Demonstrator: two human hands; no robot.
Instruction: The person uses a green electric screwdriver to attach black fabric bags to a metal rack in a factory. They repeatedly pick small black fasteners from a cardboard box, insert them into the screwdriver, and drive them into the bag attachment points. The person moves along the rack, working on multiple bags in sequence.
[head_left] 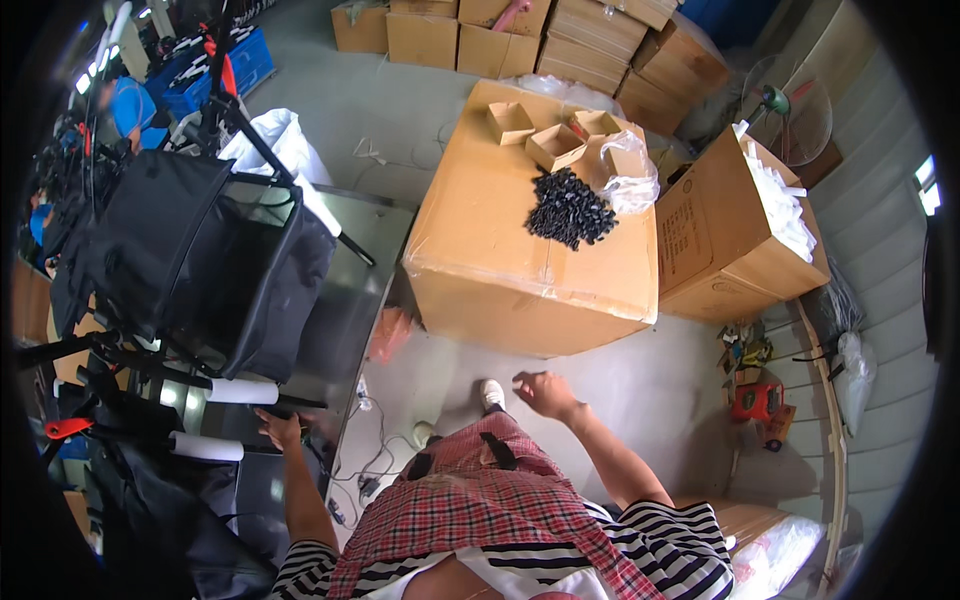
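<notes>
While our left hand reaches out at the near side of the bench, its fingers look extended and parted, and we cannot tell whether they touch the dark tube just beside them. The tube lies at the lower left, running through a white upper sleeve; a lower sleeve sits near it, with a black bag below. Our right hand hangs over the floor, apart from the carton, its fingers loosely curled with nothing seen in them.

We judge the tube stiff and probably light by itself, but awkward if joined to the bag, which looks soft and apt to sag and drag. Smooth and narrow, the tube may turn in our grasp. The sleeves look like foam: light, grippy, easily dented or torn. We would take hold of the bare tube close to the upper sleeve, wrapping our fingers right around it, and support the bag from beneath rather than pinch its cloth.
</notes>
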